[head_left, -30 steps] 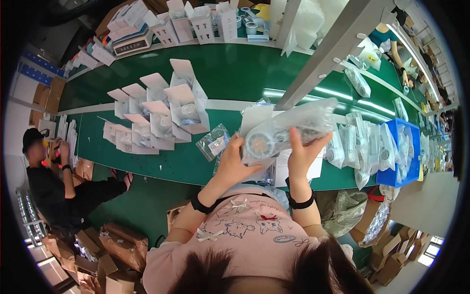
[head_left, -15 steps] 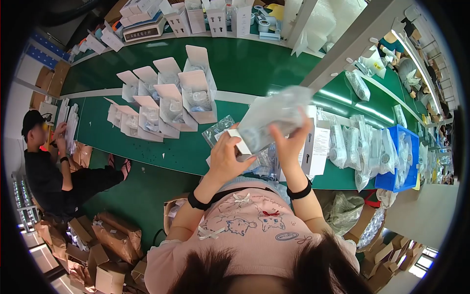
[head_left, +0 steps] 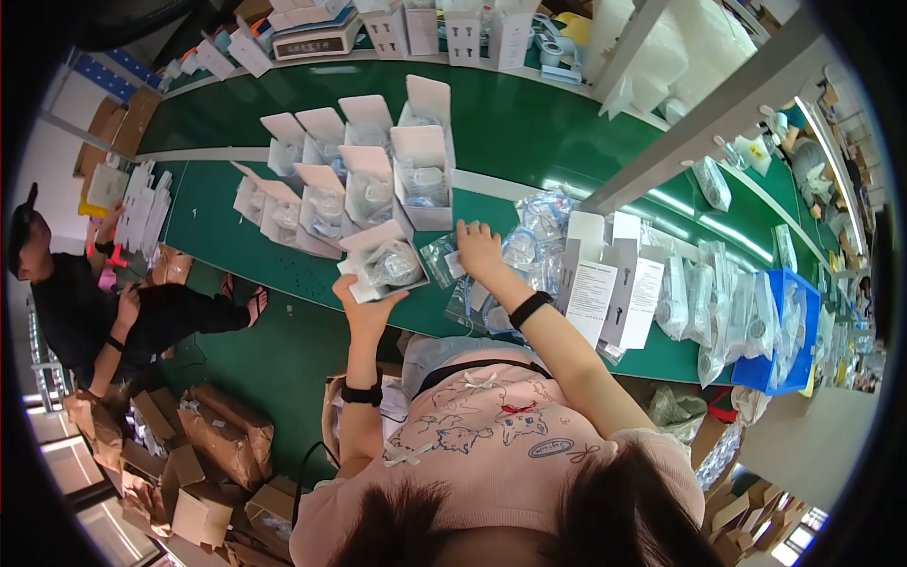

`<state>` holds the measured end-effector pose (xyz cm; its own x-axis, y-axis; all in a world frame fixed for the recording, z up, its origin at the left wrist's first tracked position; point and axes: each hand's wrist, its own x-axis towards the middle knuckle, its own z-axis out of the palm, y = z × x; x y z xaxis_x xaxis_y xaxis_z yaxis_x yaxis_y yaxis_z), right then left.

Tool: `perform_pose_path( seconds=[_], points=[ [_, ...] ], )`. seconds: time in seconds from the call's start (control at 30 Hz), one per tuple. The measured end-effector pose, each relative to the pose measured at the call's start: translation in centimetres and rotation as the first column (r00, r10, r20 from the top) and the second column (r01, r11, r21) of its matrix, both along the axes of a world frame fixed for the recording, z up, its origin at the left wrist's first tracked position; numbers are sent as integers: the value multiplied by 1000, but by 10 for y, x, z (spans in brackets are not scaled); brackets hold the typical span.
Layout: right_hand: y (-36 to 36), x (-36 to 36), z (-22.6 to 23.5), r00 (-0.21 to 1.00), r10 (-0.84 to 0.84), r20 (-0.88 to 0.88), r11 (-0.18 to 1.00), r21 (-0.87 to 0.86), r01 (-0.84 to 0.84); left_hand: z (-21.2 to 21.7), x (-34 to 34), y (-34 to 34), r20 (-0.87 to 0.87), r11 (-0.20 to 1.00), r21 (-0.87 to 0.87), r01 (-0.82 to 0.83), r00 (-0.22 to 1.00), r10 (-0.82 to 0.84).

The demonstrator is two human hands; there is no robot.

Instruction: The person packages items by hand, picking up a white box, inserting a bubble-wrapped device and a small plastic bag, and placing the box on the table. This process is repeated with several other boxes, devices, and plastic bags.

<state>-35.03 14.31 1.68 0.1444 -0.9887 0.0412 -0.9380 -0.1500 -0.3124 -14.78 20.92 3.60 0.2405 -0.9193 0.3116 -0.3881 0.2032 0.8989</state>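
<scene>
My left hand grips the near side of an open white box, thumb and fingers around its lower edge. Inside that box lies a rounded item wrapped in clear plastic. Over the packets on the bench, my right hand bends its fingers down onto the edge of a small clear plastic packet; the fingertips are partly hidden. Just beyond the held box, several open white boxes stand in two rows with bagged items in them and their lids up.
Bagged blue-and-clear parts are heaped right of my right hand. Beside them are printed white boxes, long bagged items and a blue bin. A grey post slants across. At left sits a person in black.
The white box has swung left and down and now sits upright, open, in my left hand. My right hand has let go of it and moved to the packets.
</scene>
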Motion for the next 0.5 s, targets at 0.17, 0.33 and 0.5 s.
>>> perform_pose_path(
  seconds=[0.17, 0.33, 0.5],
  points=[
    [0, -7, -29, 996, 75, 40, 996, 52, -77, 7, 6, -13, -126, 998, 58, 38, 992, -30],
    [14, -28, 21, 955, 144, 259, 983, -146, -108, 51, 2, -13, 318, 999, 6, -37, 947, 33],
    [27, -2, 97, 191, -146, 971, 985, 124, 121, 51, 1, -19, 324, 992, 12, -124, 939, 113]
  ],
)
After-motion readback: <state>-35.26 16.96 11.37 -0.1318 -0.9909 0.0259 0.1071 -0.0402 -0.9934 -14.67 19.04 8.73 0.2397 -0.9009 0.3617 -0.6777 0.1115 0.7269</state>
